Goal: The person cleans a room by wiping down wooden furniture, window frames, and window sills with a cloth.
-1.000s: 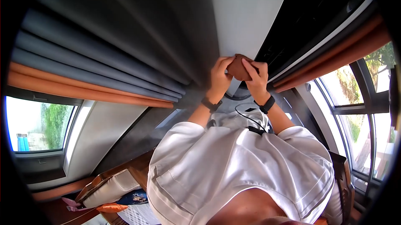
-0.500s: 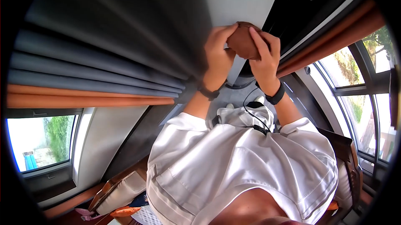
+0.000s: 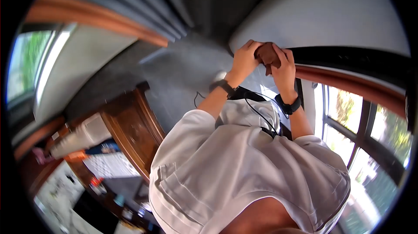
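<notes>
A small, soft-looking brown item (image 3: 269, 55), like a folded piece of leather or cloth, is held up in front of my body between both hands. Its exact kind cannot be made out. My left hand (image 3: 246, 60) grips its left edge with bent fingers. On the other side, my right hand (image 3: 284, 69) is closed on it, fingers across its front face. A small flap or corner hangs below the brown item. Both wrists wear dark bands, and a thin black cable (image 3: 257, 111) runs down near my waist.
Grey and orange curtains (image 3: 104, 14) hang at the upper left. Windows stand to the right (image 3: 348, 112) and far left (image 3: 28, 62). A carved wooden furniture panel (image 3: 135, 125) is at left, near a table (image 3: 61, 195) with assorted items. A pale wall (image 3: 335, 12) rises ahead.
The view has swung round, bringing the wooden furniture and table into sight at left. The brown item now looks smaller and more folded, with a corner hanging down; both hands still hold it.
</notes>
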Action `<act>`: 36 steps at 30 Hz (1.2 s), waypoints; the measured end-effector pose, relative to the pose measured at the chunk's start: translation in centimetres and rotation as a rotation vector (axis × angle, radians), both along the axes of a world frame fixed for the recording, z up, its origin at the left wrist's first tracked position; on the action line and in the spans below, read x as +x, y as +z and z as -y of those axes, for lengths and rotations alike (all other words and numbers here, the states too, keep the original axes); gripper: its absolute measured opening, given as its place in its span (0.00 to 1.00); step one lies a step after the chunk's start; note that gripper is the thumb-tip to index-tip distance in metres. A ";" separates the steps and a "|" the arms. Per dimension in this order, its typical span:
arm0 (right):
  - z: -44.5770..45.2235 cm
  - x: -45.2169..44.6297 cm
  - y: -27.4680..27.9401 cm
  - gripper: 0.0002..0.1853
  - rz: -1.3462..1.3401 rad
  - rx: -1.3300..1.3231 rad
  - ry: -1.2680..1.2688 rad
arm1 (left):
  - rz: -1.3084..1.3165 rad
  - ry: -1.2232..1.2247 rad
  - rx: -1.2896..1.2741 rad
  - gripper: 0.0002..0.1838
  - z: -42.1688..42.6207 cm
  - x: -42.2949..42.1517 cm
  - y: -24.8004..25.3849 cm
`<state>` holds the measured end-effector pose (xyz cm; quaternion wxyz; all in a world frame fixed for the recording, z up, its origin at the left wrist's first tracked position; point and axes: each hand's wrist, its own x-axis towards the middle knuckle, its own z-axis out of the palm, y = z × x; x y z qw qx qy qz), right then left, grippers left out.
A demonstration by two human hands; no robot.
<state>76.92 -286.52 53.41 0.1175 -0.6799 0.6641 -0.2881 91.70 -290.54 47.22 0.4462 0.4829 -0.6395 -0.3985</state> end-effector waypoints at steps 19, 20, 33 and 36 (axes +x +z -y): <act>-9.0 29.2 -12.7 0.35 0.161 0.607 1.134 | -1.253 0.878 0.563 0.27 -28.2 24.7 -7.9; -10.0 32.0 -12.7 0.35 0.146 0.602 1.161 | -1.152 0.916 0.559 0.27 -29.2 26.8 -7.7; -22.9 65.8 -13.8 0.32 0.234 0.690 1.644 | -0.142 1.450 -0.031 0.30 -44.9 54.3 -11.0; -26.3 72.2 -15.7 0.33 0.137 0.427 1.805 | 0.313 1.540 0.016 0.31 -48.0 59.0 -11.4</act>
